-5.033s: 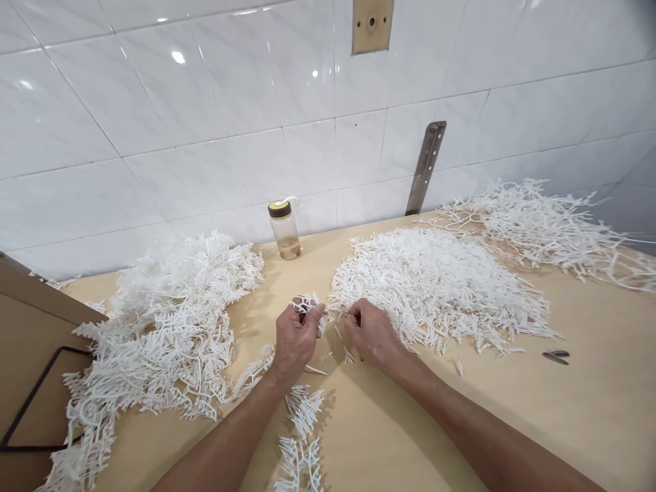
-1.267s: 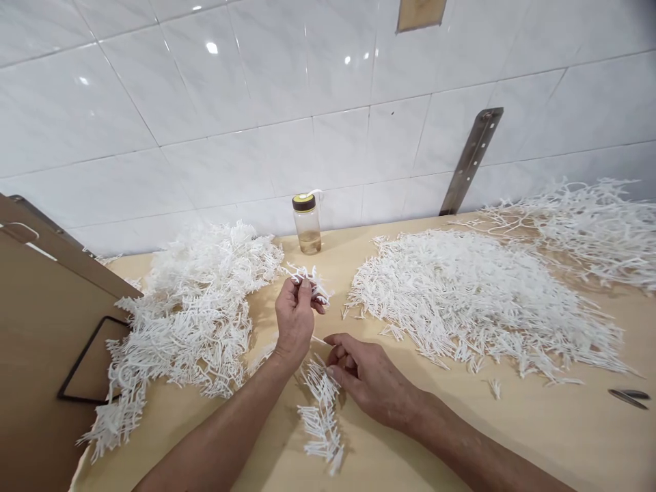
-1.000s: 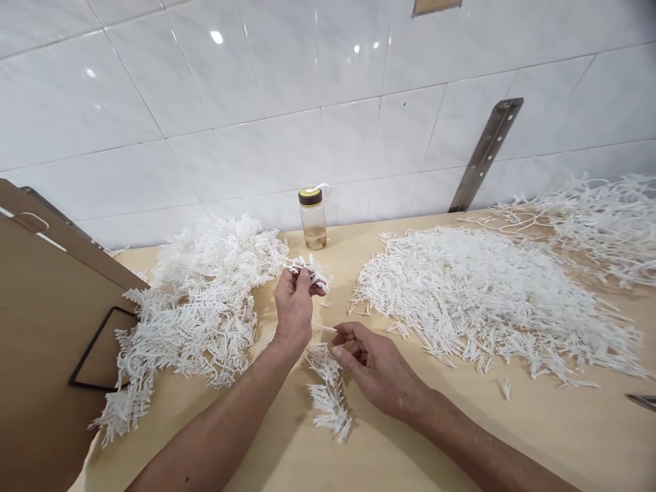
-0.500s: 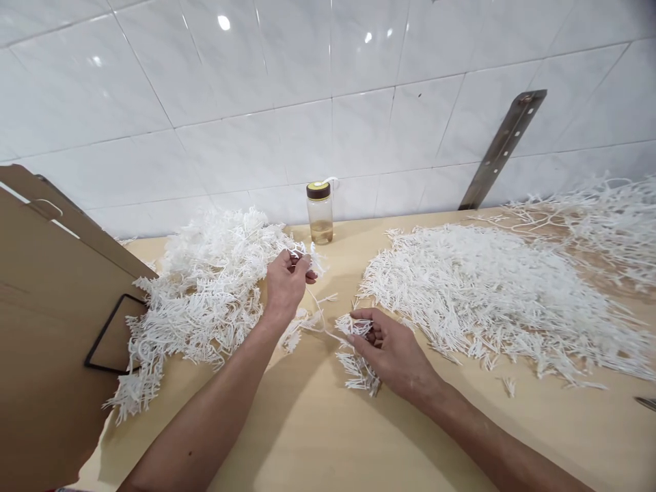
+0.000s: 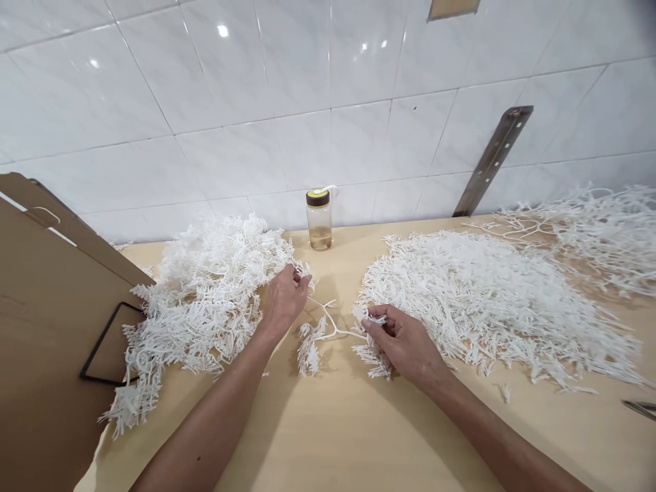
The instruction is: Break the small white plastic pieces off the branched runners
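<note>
Between my hands stretches a white branched plastic sprig (image 5: pixel 335 331), with thin stems and feathery tufts at its ends. My left hand (image 5: pixel 287 295) is closed on one tip of it, beside the left pile. My right hand (image 5: pixel 402 338) pinches the right-hand tuft, with more fronds hanging below the fingers. A third tuft (image 5: pixel 308 350) dangles at the lower left of the sprig, close above the table. Left of my left hand lies a tangled heap of white sprigs (image 5: pixel 205 301). A wide pile of white feathery pieces (image 5: pixel 492 301) spreads to the right of my right hand.
A clear bottle (image 5: pixel 320 225) with a dark and yellow lid stands against the tiled wall. A cardboard box (image 5: pixel 48 328) borders the left side. Bare white stems (image 5: pixel 605 229) lie at the far right. A metal bracket (image 5: pixel 493 160) leans at the wall; a metal tool (image 5: pixel 640 408) lies at the right edge.
My left hand has come slightly down, and my right hand has shifted a little right and up. The sprig is spread wider between them, and its lower-left tuft now hangs in plain view.
</note>
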`<action>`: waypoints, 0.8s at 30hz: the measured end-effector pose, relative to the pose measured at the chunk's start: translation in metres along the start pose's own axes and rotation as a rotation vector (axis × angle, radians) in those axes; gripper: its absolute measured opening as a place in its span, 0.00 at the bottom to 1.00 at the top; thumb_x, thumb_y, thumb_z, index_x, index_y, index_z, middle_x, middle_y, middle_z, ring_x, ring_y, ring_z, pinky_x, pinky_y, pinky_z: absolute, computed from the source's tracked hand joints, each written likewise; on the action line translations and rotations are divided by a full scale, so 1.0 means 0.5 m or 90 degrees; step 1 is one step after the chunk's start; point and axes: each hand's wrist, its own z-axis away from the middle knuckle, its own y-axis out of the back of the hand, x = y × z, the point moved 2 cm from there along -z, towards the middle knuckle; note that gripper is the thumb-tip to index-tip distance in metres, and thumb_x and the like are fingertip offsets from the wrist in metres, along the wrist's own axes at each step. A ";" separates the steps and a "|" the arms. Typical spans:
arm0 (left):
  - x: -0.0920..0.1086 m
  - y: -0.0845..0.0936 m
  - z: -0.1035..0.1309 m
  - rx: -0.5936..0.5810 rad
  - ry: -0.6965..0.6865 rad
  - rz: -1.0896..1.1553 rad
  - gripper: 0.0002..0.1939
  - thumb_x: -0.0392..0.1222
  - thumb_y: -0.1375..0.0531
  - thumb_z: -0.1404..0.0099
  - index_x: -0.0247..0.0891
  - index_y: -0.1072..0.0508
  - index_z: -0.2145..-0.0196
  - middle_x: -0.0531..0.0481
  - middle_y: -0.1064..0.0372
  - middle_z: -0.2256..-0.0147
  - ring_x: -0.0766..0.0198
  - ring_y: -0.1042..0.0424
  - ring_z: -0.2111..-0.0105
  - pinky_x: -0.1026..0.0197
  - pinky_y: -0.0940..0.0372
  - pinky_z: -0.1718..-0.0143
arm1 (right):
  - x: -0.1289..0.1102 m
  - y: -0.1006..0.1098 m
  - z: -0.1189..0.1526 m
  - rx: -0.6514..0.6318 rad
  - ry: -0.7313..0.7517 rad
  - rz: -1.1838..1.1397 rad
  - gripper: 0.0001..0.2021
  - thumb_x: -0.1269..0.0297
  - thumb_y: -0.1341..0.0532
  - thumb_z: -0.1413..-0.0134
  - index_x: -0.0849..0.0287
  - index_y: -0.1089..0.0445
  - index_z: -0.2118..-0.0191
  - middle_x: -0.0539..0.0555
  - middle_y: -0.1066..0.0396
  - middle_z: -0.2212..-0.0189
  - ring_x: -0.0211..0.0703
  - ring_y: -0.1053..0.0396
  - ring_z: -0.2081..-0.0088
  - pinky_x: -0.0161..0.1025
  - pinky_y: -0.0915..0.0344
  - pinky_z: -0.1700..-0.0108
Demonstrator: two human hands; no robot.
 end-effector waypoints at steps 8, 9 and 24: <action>-0.015 0.012 -0.016 -0.088 0.046 -0.170 0.15 0.51 0.41 0.37 0.39 0.30 0.57 0.49 0.28 0.72 0.53 0.27 0.68 0.57 0.39 0.64 | 0.000 -0.003 -0.004 -0.078 0.013 -0.072 0.20 0.48 0.39 0.44 0.59 0.35 0.55 0.48 0.29 0.79 0.38 0.32 0.82 0.34 0.36 0.81; -0.016 0.016 -0.018 -0.085 0.046 -0.177 0.16 0.51 0.41 0.37 0.38 0.30 0.56 0.48 0.28 0.71 0.53 0.27 0.67 0.56 0.38 0.63 | 0.000 -0.003 -0.004 -0.091 0.017 -0.082 0.19 0.50 0.38 0.44 0.59 0.35 0.55 0.48 0.29 0.78 0.38 0.31 0.81 0.34 0.35 0.80; 0.107 0.064 0.175 -0.175 -0.125 0.139 0.07 0.42 0.42 0.34 0.38 0.25 0.67 0.51 0.29 0.75 0.66 0.33 0.77 0.65 0.39 0.73 | -0.001 -0.006 -0.006 -0.129 0.028 -0.132 0.16 0.53 0.38 0.44 0.59 0.34 0.57 0.48 0.29 0.77 0.37 0.31 0.82 0.34 0.35 0.79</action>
